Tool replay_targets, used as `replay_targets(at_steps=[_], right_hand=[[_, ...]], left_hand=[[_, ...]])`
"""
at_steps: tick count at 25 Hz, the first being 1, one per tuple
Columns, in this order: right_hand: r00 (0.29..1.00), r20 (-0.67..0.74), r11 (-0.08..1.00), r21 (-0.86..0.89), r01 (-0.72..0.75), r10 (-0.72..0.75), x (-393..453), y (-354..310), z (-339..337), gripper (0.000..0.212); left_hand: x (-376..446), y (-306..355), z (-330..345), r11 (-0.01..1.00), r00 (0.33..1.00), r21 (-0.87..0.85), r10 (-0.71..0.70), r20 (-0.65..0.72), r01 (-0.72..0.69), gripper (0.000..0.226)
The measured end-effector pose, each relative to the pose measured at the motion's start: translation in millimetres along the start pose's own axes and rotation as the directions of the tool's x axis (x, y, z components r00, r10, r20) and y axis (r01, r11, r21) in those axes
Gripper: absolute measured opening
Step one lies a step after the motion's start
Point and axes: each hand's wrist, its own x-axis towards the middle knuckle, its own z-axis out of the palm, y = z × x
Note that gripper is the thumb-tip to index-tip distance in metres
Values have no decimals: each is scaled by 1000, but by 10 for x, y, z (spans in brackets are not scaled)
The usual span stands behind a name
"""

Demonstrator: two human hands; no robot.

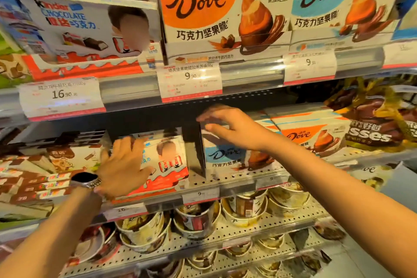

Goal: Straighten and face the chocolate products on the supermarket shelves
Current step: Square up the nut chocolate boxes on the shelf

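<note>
Supermarket shelf (237, 179), blue-white Dove box (228, 156)

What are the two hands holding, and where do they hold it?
The right hand grips the blue Dove box at its top left corner. The left hand lies flat on the Kinder box, holding nothing.
</note>
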Motion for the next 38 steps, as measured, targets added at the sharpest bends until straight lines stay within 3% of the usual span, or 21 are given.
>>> replay_targets(at_steps=[3, 5, 8, 10, 17, 20, 24, 27, 31, 38], right_hand=[[995, -76, 997, 30, -67, 69, -417, 367, -444, 25], [986, -110, 992, -5, -128, 127, -602, 601, -685, 24], [978, -87, 976, -91, -195, 188, -829, 916, -1003, 20], [981, -27, 965, -177, -195, 193, -957, 1095, -1164, 25], [966, 133, 911, -382, -155, 221, -1196, 1457, -1399, 47], [965, 163, 909, -397, -127, 206, -1183, 1515, -1417, 48], [948, 177, 827, -548, -127, 263, -1167, 1542, -1443, 43], [946, 193, 836, -535, -120, 259, -1192, 1560, -1460, 41], [953, 191, 845, -526, -102, 234, -1215, 1589, -1455, 35], [945, 163, 847, -504, -167, 284, -1258, 1584, -1432, 37]], left_hand=[[41, 288, -120, 998, 998, -11, 57, -39, -57, 72], [65, 661, -227, 977, 981, -126, 160, -109, -173, 66], [192, 1211, -323, 857, 929, -358, 338, -153, -370, 48], [310, 1464, -327, 797, 898, -417, 414, -150, -437, 44], [496, 1706, -177, 818, 914, -417, 397, -87, -395, 67], [517, 1711, -166, 844, 935, -415, 349, -57, -340, 59], [489, 1738, -167, 865, 939, -380, 342, -27, -326, 54], [476, 1819, -209, 916, 954, -299, 295, 43, -269, 55], [487, 1812, -309, 945, 939, -127, 316, 133, -300, 80], [446, 1742, -316, 904, 910, -268, 383, 158, -334, 86]])
